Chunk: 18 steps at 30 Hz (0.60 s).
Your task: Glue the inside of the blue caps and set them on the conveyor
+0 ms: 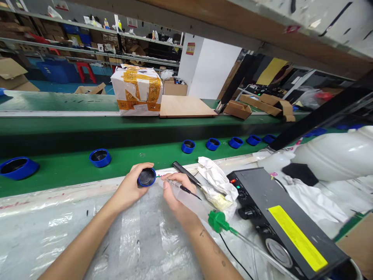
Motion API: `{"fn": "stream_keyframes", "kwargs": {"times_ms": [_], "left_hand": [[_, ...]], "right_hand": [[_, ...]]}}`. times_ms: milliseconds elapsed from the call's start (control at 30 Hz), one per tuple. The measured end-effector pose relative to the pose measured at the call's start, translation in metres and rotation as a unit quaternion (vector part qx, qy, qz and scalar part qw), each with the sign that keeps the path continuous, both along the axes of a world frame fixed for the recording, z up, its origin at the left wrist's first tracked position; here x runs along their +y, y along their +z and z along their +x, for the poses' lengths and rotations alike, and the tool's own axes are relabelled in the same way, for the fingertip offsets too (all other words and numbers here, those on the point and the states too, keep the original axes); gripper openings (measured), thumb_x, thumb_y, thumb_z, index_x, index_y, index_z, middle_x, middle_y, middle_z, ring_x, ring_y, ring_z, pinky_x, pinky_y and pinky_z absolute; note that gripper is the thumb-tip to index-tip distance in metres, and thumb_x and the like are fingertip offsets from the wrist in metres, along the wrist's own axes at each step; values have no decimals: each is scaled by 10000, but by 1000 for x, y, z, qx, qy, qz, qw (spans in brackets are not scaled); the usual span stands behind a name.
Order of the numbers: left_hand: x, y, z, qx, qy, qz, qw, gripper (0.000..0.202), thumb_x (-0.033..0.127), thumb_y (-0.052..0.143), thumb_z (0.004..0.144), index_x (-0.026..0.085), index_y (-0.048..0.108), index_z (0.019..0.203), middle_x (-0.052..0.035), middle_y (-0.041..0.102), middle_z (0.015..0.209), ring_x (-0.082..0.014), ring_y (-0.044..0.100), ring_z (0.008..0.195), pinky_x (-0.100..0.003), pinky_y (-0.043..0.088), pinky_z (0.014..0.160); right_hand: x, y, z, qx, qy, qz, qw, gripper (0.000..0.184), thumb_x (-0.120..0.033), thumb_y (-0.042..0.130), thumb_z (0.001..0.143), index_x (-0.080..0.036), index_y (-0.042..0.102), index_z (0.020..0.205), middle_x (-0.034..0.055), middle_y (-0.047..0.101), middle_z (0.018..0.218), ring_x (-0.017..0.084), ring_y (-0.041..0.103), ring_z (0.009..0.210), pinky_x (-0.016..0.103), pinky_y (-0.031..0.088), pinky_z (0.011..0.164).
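My left hand (129,187) grips a blue plastic cap (146,177) with a black inside, holding it up at the belt's near edge. My right hand (177,193) holds a translucent dispensing syringe (186,198) with a thin black tip (190,191) pointed away from the cap's side. A green coupler (215,221) closes the syringe's rear end, and a clear hose runs from it toward a black dispenser controller (279,217). Just beyond my right fingers lies a black-handled tool (186,173). Several more blue caps (100,158) stand in a row along the green conveyor belt (140,157).
Crumpled white cloth (217,182) lies right of my right hand. Clear plastic sheeting (131,241) covers the bench under my arms. A white plastic jug (335,153) stands far right. A taped carton (136,90) and a wooden board (186,107) rest on the far belt.
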<state>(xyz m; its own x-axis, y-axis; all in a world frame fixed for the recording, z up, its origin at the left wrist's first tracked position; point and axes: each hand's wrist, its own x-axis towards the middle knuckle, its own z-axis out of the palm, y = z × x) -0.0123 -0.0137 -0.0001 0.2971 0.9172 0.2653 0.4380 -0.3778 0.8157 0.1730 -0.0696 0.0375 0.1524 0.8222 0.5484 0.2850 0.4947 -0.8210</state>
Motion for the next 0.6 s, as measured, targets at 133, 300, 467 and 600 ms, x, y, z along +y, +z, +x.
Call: {"fn": "stream_keyframes", "kwargs": {"times_ms": [133,300,467,600], "left_hand": [[-1,2,1,18,10,7,1000,501,156,651,761,259,599,1248,-75,621,1271,-289,577,1254,-465,480,1088],[-2,2,1,9,-3,-4,1000,524,132,615,739,251,583,1248,-62,634,1270,-279,600,1210,-444,488,1048],[-3,3,1,-1,-13,-7,1000,554,110,585,723,243,556,1260,-60,632,1310,-269,607,1223,-419,487,1035],[-3,5,3,4,-10,-17,1000,544,116,584,713,233,554,1244,-53,654,1241,-254,643,1132,-396,513,976]], "right_hand": [[1,0,-1,-3,9,19,1000,72,-172,675,871,-237,667,903,29,799,885,205,777,825,319,626,729],[0,0,0,-6,13,17,1000,67,-172,664,874,-235,673,894,22,797,865,197,768,804,299,625,691],[-1,1,0,-18,24,10,1000,70,-172,660,874,-238,668,896,22,795,856,191,765,784,285,622,666],[-2,3,-1,-20,19,20,999,46,-181,651,871,-223,670,874,21,784,813,184,756,742,266,601,605]]}}
